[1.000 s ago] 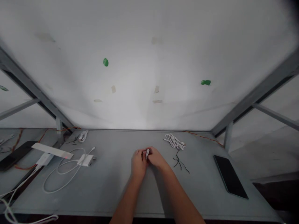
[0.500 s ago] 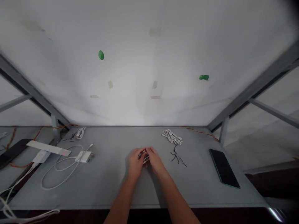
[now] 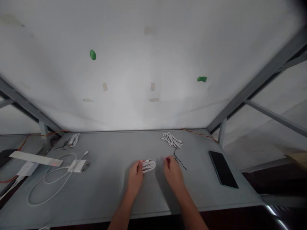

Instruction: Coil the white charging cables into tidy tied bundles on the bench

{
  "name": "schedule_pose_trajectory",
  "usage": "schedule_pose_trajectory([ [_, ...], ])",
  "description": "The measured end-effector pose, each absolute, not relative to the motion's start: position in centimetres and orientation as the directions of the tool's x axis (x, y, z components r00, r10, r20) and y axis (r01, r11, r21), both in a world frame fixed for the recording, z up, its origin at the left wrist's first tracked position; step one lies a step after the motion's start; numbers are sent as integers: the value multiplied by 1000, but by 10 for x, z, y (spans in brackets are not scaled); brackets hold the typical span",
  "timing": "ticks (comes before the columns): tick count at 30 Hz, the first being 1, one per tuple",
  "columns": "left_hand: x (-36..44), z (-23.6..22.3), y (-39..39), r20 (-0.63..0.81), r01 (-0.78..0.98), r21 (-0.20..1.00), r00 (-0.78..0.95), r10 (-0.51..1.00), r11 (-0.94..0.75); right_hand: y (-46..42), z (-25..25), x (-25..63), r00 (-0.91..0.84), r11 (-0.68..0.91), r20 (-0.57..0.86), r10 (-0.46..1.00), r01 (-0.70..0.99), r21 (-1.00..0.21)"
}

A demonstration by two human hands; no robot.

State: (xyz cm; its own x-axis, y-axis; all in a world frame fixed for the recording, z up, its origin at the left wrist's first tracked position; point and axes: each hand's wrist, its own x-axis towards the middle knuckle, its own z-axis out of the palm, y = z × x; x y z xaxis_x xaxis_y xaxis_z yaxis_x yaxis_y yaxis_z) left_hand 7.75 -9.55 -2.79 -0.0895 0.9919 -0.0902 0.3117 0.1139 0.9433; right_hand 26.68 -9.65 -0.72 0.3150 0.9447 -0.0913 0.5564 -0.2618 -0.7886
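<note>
My left hand (image 3: 135, 177) is closed around one end of a coiled white charging cable (image 3: 149, 166), whose loops stick out to the right of the fingers. To the right, apart from that coil, my right hand (image 3: 173, 174) is curled with the fingertips drawn together. It is slightly blurred, and I cannot make out anything in its fingers. Just beyond the right hand lie thin black twist ties (image 3: 182, 164), partly covered by the hand. A second bundle of white cable (image 3: 171, 140) rests behind them.
A black phone (image 3: 223, 168) lies at the right of the grey table (image 3: 107, 191). On the left are a white charger (image 3: 78, 166) with a loose cable, a white strip (image 3: 35, 158) and a small cable bundle (image 3: 74, 139). Metal frame bars flank both sides.
My hands have come apart: the right one moved right toward the twist ties, while the left keeps the coiled cable, now more exposed. The view has shifted slightly to the right.
</note>
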Motion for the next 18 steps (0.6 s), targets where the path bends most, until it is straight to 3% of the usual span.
schedule_pose_trajectory([
  [1,75,-28,-96,-99,304,944,-115,988,130,-101,-4,281,383,-367,-116,917,690,-624],
  [3,70,-27,-97,-128,279,946,-150,980,166,-108,0,304,463,-499,-188,866,802,-327],
  [5,68,-27,-99,-166,248,948,-149,975,199,-110,0,315,478,-526,-252,841,831,-182],
  [15,71,-35,-101,-185,114,974,-87,979,194,-104,-10,326,387,-437,-239,890,874,-212],
  [18,72,-35,-102,-210,41,976,-81,974,214,-107,-11,319,411,-443,-167,896,837,-321],
])
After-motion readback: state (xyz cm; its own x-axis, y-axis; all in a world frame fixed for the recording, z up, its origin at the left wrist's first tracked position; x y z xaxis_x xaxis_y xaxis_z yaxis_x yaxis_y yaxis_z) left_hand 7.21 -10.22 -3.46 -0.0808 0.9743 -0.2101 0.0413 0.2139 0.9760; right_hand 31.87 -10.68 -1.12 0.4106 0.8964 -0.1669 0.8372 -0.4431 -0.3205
